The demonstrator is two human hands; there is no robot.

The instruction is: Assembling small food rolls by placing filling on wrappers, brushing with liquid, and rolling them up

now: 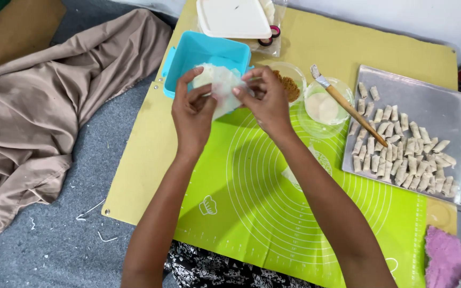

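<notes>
Head view, hands: left hand (192, 114) and right hand (267, 101) are raised together just in front of the blue tub (205, 56), above the far edge of the green mat (273, 213).
Head view, grip: both grips are pinched shut on one thin white wrapper sheet (219, 88), left fingers on its near-left edge, right fingers on its right edge; the sheet hangs between them, clear of the mat.
Head view, wrapper supply: the blue tub stands open just behind the hands; its contents are hidden by the sheet and fingers. A white lid (233, 18) lies further back.
Head view, filling: a small clear bowl of brown filling (290, 85) sits just right of the right hand, partly hidden by it.
Head view, paste: a second clear bowl (324, 106) holds a pale mix; a wooden-handled brush (350, 109) rests across it, its handle reaching over the tray.
Head view, finished pieces: a metal tray (457, 114) at the right carries many small rolled pieces (401, 152), filling most of its near half.
Head view, work surface: the mat lies on a yellow tabletop (134, 160); one small pale scrap (292, 176) lies on the mat.
Progress, judged: a large batch is already rolled and trayed; the sheet in hand is unfilled and unrolled, and filling remains in the bowl, so work appears well advanced but not closed out.
Surroundings: brown cloth (44, 101) on the floor at left, pink cloth (446, 258) at near right.
</notes>
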